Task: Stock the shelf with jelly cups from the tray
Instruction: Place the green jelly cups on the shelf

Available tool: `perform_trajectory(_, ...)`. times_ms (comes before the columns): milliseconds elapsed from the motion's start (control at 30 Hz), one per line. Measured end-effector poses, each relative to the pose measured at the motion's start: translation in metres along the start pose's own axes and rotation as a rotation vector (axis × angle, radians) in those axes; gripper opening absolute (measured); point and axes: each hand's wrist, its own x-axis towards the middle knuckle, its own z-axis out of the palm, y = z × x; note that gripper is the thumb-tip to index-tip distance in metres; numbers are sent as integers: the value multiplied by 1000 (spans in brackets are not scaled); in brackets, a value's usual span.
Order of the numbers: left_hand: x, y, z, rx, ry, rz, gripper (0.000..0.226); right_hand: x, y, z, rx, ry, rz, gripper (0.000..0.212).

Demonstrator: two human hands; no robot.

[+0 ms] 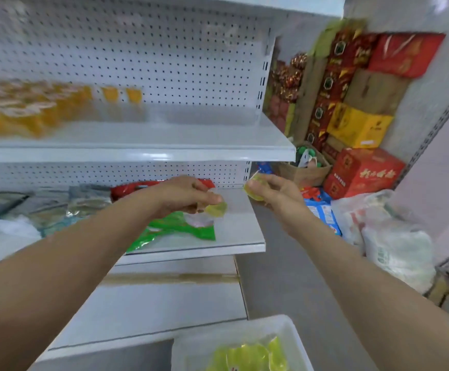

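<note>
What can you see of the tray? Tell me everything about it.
The tray is a white, slightly see-through box, plastic by its look, with raised walls and rounded corners. It sits at the bottom of the view and is cut off by the lower edge, so only its far part shows. Inside lie yellow-green jelly cups, too blurred to count. Neither the left hand nor the right hand touches it; both are higher up. What it rests on is hidden.
</note>
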Motion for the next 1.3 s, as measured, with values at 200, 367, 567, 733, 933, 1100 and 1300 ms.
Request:
perform_trajectory(200,12,53,-85,161,106,27,46,51,-70,49,-163,-29,-161,32)
perform_trajectory(367,29,80,-156,325,140,9,50,102,-98,94,-161,-72,-187,34)
perform_trajectory(567,58,73,-254,528,223,-73,50,171,-106,164,-149,-60,-157,47)
perform_trajectory(733,81,71,-333,655,341,-91,44,226,-101,233,-217,-56,-130,55)
perform_trajectory(933,120,58,-400,709,363,-64,38,289,-94,300,-51,-127,-18,55)
perform_trajectory(1100,153,39,-410,838,339,-109,45,332,-84,327,-326,-135,-112,59)
perform_trajectory(1300,182,21,-416,898,339,-135,49,358,-70,344,-429,-87,-131,68)
